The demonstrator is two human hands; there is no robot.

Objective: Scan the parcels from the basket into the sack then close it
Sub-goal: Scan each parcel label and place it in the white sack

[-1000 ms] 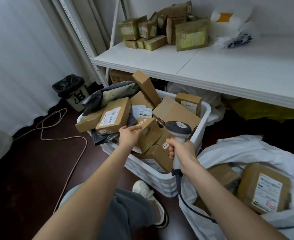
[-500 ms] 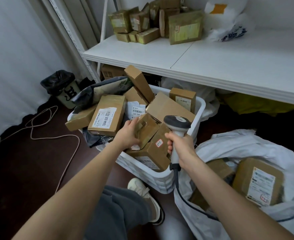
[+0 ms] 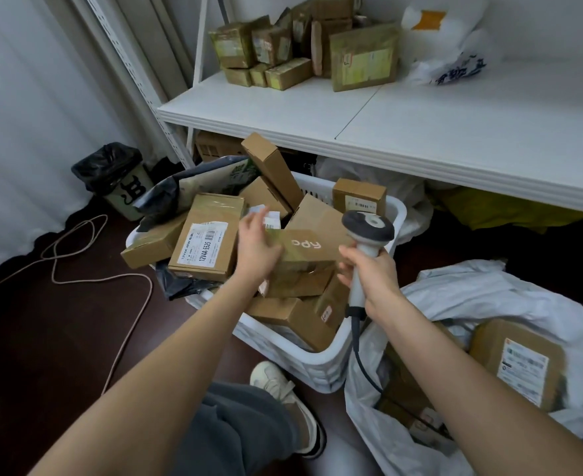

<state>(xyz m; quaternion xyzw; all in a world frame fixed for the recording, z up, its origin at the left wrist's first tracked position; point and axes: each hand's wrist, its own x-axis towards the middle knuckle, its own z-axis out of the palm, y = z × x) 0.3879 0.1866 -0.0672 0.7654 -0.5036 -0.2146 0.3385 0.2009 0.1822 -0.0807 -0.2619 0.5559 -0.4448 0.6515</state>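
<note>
A white basket (image 3: 317, 367) on the floor is heaped with brown cardboard parcels and grey mailers. My left hand (image 3: 255, 243) grips the left end of a brown box with white lettering (image 3: 305, 249), held level just above the pile. My right hand (image 3: 369, 274) grips the handle of a grey and white barcode scanner (image 3: 368, 228), whose head is right beside the box's right end. Its dark cable hangs down into the open white sack (image 3: 489, 297) at the right, which holds a labelled brown parcel (image 3: 520, 367) and others partly hidden by its folds.
A white shelf (image 3: 386, 125) runs above the basket, carrying taped parcels (image 3: 300, 53) and a white plastic bag (image 3: 448, 46). A black-lined bin (image 3: 118, 180) and a loose cable (image 3: 77, 266) are at the left. My shoe (image 3: 283, 384) touches the basket's front.
My left hand has lifted the lettered box out of the pile and turned it level toward the scanner. The right hand has kept hold of the scanner.
</note>
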